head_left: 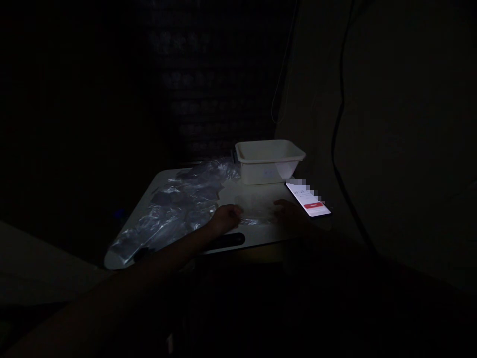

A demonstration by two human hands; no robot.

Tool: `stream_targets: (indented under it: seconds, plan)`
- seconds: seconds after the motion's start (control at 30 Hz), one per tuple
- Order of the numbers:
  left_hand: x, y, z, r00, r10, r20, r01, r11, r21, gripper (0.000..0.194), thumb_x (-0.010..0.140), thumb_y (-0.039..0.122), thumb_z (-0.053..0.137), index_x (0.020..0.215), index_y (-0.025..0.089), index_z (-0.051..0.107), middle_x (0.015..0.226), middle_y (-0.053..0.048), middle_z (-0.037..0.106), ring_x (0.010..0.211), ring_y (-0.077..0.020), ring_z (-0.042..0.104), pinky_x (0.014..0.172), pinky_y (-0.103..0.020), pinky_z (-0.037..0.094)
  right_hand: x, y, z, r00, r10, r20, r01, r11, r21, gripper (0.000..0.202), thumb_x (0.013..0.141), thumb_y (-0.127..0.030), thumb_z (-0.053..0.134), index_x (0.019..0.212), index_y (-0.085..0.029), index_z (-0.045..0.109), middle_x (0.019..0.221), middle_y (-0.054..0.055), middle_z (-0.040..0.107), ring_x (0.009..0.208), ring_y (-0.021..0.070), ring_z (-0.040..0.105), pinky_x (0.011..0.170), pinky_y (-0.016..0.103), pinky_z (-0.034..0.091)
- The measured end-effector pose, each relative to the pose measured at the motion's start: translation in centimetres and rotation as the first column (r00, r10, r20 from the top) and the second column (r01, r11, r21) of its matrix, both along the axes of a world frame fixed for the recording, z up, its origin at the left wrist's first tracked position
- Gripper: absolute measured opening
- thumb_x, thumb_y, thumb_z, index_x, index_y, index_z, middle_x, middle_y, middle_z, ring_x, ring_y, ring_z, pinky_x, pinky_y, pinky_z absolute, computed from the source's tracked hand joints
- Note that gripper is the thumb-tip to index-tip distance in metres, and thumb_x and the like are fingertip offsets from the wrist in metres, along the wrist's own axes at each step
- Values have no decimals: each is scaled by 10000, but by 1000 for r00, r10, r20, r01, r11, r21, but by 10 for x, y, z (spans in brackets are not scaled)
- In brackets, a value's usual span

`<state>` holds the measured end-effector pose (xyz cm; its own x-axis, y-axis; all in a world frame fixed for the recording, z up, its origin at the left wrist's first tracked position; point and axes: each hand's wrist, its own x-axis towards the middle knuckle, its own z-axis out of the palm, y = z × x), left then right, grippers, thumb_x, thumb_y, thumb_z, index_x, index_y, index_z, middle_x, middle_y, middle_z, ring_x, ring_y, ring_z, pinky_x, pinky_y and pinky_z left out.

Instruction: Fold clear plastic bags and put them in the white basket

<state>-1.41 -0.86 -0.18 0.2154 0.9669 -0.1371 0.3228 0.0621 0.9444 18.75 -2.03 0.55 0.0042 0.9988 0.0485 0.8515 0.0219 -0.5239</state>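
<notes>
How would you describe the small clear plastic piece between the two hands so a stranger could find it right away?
Start at the small white table in the dark room, with a white tub at its back. In front of the tub, between the left hand and right hand, lies a small clear plastic piece. It lies flat and alone, unlike the crumpled plastic heap to the left and the lit phone on the right.

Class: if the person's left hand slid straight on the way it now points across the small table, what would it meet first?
Probably the clear plastic piece lying just ahead of the left hand, then the right hand. The picture is dark, so depth is uncertain.
</notes>
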Motion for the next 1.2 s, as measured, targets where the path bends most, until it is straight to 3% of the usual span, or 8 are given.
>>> stream_targets:
  seconds: [0.17, 0.4, 0.67, 0.77, 0.87, 1.0, 1.1, 1.2]
  plan:
    - [0, -1, 2, 1000, -8, -24, 8, 1000, 1, 129, 558, 0, 471, 583, 127, 486, 451, 69, 474, 366, -26, 428, 379, -139, 357, -1, -2, -1, 997, 58, 42, -56, 997, -44, 345, 672, -152, 432, 1012, -158, 490, 670, 12, 571, 574, 94, 502, 486, 184, 368]
    - [-1, 0, 0, 991, -38, -132, 48, 996, 74, 93, 562, 41, 483, 586, 128, 504, 442, 69, 466, 364, -26, 403, 377, -135, 332, -4, -5, 0, 977, 81, 196, -68, 995, -68, 474, 646, -210, 464, 1113, -152, 408, 727, 47, 588, 617, 132, 526, 502, 205, 363]
    - [-6, 3, -4, 939, -44, -342, 142, 953, 269, 116, 544, 61, 517, 618, 142, 555, 604, 20, 562, 547, -83, 508, 535, -182, 401, 0, -7, -2, 916, 138, 376, -120, 990, -71, 469, 674, -247, 423, 1139, -201, 387, 792, 79, 606, 690, 192, 554, 546, 259, 376]
    - [-7, 4, -2, 887, 1, -463, 190, 911, 366, 93, 594, 121, 501, 654, 141, 570, 654, -14, 574, 613, -117, 530, 597, -220, 417, 2, -6, -4, 893, 114, 435, -167, 982, 86, 419, 681, -250, 413, 1090, -169, 452, 956, 93, 567, 851, 208, 511, 703, 301, 374]
    - [-3, 5, 3, 825, 13, -565, 327, 804, 496, 229, 691, 163, 401, 842, 133, 570, 865, -73, 577, 808, -154, 523, 746, -266, 391, 1, -4, -9, 880, 59, 471, -190, 954, 234, 381, 723, -241, 349, 1063, -130, 482, 1063, 109, 513, 962, 214, 450, 815, 327, 320]
    - [9, 0, 2, 697, -75, -713, 562, 675, 478, 391, 755, 181, 308, 1119, 76, 403, 1163, -135, 423, 1072, -177, 370, 893, -298, 280, -3, -2, -29, 871, 36, 490, -227, 914, 337, 403, 783, -239, 247, 1128, -118, 418, 1177, 112, 427, 1099, 205, 338, 887, 366, 246]
    - [15, -6, -6, 562, -67, -825, 624, 689, 369, 467, 794, 279, 248, 1195, 43, 285, 1252, -165, 292, 1158, -215, 236, 921, -375, 212, -4, -3, -49, 841, 57, 538, -301, 876, 378, 430, 806, -285, 210, 1164, -107, 367, 1229, 121, 359, 1155, 217, 251, 913, 438, 166]
    - [13, -12, -12, 443, -49, -895, 630, 728, 272, 529, 801, 371, 182, 1225, 56, 221, 1290, -158, 206, 1190, -237, 131, 921, -451, 139, 0, -2, -62, 824, 69, 562, -329, 866, 375, 463, 803, -345, 219, 1176, -105, 350, 1234, 136, 343, 1148, 249, 257, 901, 494, 142]
